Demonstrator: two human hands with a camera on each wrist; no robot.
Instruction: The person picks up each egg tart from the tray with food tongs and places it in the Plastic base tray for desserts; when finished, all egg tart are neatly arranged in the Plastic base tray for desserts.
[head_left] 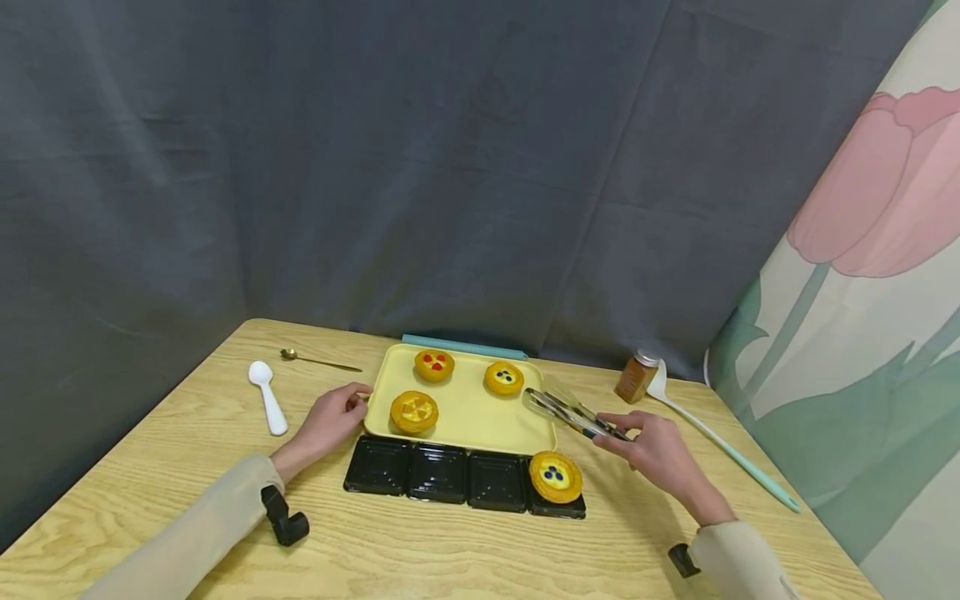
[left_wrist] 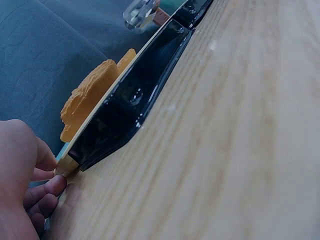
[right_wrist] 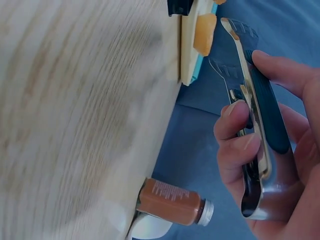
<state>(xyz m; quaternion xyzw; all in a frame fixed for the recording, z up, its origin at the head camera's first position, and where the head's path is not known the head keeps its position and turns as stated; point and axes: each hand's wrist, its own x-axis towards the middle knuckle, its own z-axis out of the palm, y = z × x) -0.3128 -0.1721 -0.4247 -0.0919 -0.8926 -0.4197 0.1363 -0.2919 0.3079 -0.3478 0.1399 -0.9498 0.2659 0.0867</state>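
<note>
Presently, the left hand (head_left: 330,417) holds the left edge of a pale yellow rectangular tray (head_left: 476,422) with bent fingers, the thumb and fingers pinching the rim, perhaps so that it does not slide on the wooden table (head_left: 480,550). The right hand (head_left: 656,450) grips metal tongs with dark handle pads (right_wrist: 270,115); the thumb lies on one arm and the fingers wrap the other, which should let the person squeeze them easily. The tips of the tongs are spread apart over the right side of the tray, and nothing is between them. On the tray lie three round golden tarts: one with red pieces (head_left: 434,365), one with yellow cubes (head_left: 414,412), and one with dark blue berries (head_left: 503,378). Along the near side of the tray stands a row of four black plastic compartments (head_left: 437,472), probably put so close to make the way short. A second blue-berry tart (head_left: 556,477) sits at the rightmost compartment; whether it lies flat on the bottom, I cannot tell.
</note>
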